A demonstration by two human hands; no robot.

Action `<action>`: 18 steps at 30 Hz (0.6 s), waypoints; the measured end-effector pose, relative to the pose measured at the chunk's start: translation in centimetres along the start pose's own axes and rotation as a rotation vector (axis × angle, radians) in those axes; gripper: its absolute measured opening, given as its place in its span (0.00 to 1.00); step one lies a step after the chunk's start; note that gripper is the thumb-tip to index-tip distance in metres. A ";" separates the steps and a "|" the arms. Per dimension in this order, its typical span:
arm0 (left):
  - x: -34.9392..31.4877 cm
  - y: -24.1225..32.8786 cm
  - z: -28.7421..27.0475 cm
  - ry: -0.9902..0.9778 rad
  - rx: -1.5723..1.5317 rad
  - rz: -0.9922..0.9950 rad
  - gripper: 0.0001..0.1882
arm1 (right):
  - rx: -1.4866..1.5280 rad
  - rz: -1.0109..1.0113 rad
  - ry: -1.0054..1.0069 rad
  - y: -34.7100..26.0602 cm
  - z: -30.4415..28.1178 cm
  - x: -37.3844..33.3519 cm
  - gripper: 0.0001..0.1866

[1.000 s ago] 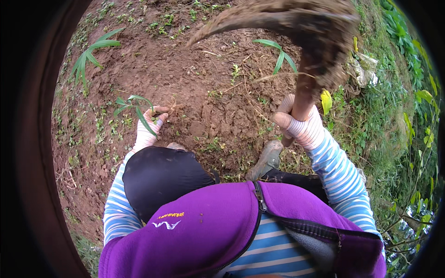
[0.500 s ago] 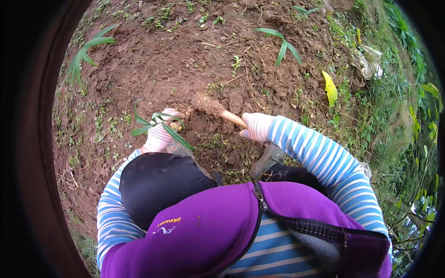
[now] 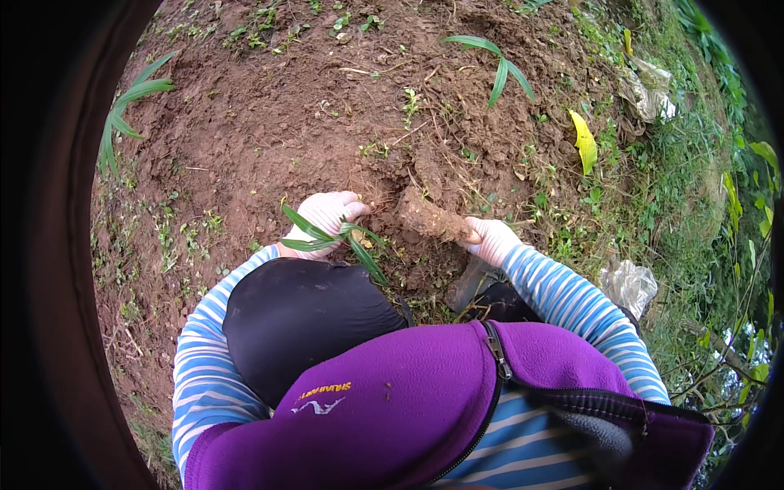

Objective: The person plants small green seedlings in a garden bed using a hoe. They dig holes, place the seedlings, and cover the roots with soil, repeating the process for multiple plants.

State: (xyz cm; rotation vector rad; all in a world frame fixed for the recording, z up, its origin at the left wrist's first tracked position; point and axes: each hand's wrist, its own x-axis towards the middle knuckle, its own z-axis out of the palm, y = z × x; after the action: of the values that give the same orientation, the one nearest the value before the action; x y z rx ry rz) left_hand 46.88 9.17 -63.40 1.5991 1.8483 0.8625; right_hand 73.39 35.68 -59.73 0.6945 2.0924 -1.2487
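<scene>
My left hand (image 3: pixel 325 214), in a pale glove, is closed with thumb and fingers pinched at the base of a green seedling (image 3: pixel 359 251). Its long narrow leaves droop back toward my knee, and its lower end is mostly hidden by the hand. To the right, my right hand (image 3: pixel 496 242), also gloved, grips a wooden-handled digging tool (image 3: pixel 433 219). Brown soil cakes the tool's thick end, which points left over loosened earth; its blade shape cannot be made out. A small gap of dug soil (image 3: pixel 388 220) lies between the hand with the seedling and the tool.
Other long-leaved seedlings grow at the far left (image 3: pixel 122 102) and far right (image 3: pixel 500 65). A yellow leaf (image 3: pixel 584 140) lies to the right, with crumpled plastic (image 3: pixel 629 284) nearer me and a pale sheet (image 3: pixel 651 91) farther off. Grass and weeds line the right edge.
My left hand has moved right with the seedling. My right hand has shifted right and slightly nearer, and the tool has turned and moved right, its soil-caked end now closer to the hand.
</scene>
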 end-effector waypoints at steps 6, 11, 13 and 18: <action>3.9 -1.6 3.9 -0.130 0.100 0.144 0.10 | -0.099 0.008 0.058 0.7 -0.1 -0.6 0.08; 4.9 -1.7 4.8 -0.259 0.236 0.246 0.06 | -0.229 0.115 0.135 -2.0 -1.5 0.0 0.12; 5.4 -1.5 4.6 -0.370 0.303 0.275 0.07 | -0.171 0.105 0.196 -4.7 -3.0 -0.3 0.12; 5.8 -0.8 4.2 -0.501 0.319 0.220 0.07 | 0.064 0.132 0.226 -14.5 -10.8 -6.1 0.16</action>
State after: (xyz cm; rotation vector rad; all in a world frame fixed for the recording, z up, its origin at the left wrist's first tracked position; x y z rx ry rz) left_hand 48.67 15.35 -66.70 2.0179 1.5176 0.2117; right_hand 65.11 38.44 -42.82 1.0279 2.1522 -1.2150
